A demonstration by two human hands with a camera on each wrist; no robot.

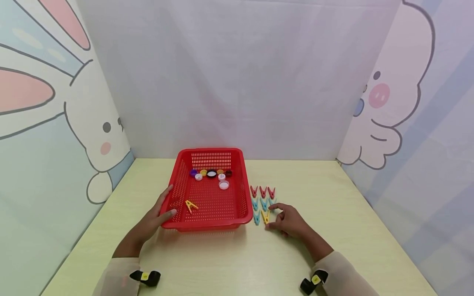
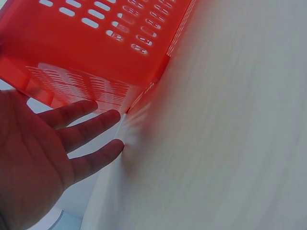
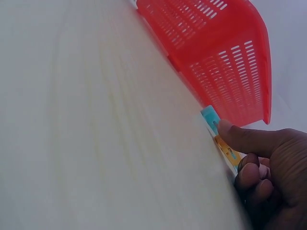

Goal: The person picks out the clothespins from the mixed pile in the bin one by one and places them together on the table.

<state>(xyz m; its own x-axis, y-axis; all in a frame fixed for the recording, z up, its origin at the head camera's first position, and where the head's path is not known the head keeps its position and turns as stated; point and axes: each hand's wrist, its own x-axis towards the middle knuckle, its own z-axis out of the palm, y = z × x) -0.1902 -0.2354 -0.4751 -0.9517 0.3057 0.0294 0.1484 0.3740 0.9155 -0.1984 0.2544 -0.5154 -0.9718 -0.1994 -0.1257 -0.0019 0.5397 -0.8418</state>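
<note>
A red plastic basket (image 1: 207, 224) stands on the table. My left hand (image 1: 149, 222) holds its near left side, with the thumb over the rim; in the left wrist view the other fingers (image 2: 91, 129) extend outside the wall. Right of the basket lie clothespins in rows: red ones (image 1: 263, 192) at the back, light blue ones (image 1: 263, 204) nearer. A yellow clothespin (image 1: 265, 217) in the front row lies between the thumb and index finger of my right hand (image 1: 290, 222), which pinches it at the table. Another yellow clothespin (image 1: 190, 205) lies inside the basket.
Several small round lids, including a black-rimmed lid (image 1: 211, 174) and a clear-rimmed lid (image 1: 224, 185), lie towards the back of the basket. The pale wooden table (image 1: 229, 263) meets a grey curtain (image 1: 237, 82) behind and cartoon-printed panels at both sides.
</note>
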